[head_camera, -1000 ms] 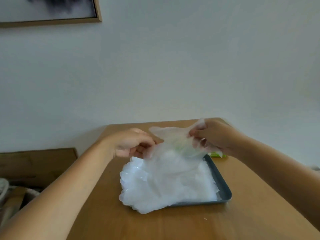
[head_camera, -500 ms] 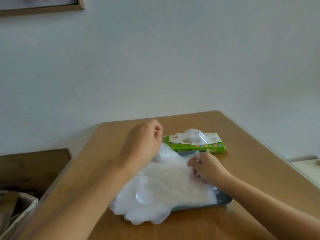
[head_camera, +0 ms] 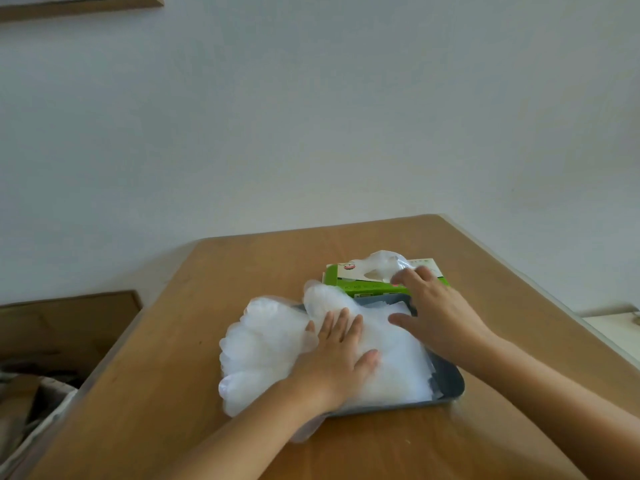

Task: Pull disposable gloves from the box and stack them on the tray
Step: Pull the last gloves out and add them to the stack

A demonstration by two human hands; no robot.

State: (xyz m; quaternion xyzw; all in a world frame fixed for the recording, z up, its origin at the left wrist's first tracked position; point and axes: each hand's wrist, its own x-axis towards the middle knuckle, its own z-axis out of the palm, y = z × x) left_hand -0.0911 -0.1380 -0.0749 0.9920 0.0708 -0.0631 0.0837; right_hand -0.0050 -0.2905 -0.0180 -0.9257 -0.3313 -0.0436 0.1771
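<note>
On the table (head_camera: 242,271), 2 hands work at a tray (head_camera: 448,377) heaped with gloves (head_camera: 270,341).
Left hand (head_camera: 337,355) lies flat, fingers straight and close together, pressing the stack, which spills over the tray's left rim. Right hand (head_camera: 440,313), thumb spread wide, reaches past the tray's far end, fingertips (head_camera: 420,273) touching the glove (head_camera: 381,263) poking from the green box (head_camera: 334,278) just behind.

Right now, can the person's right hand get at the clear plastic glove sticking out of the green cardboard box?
Probably yes: the right hand hovers right beside the clear plastic glove on the green cardboard box, nothing between them.
</note>
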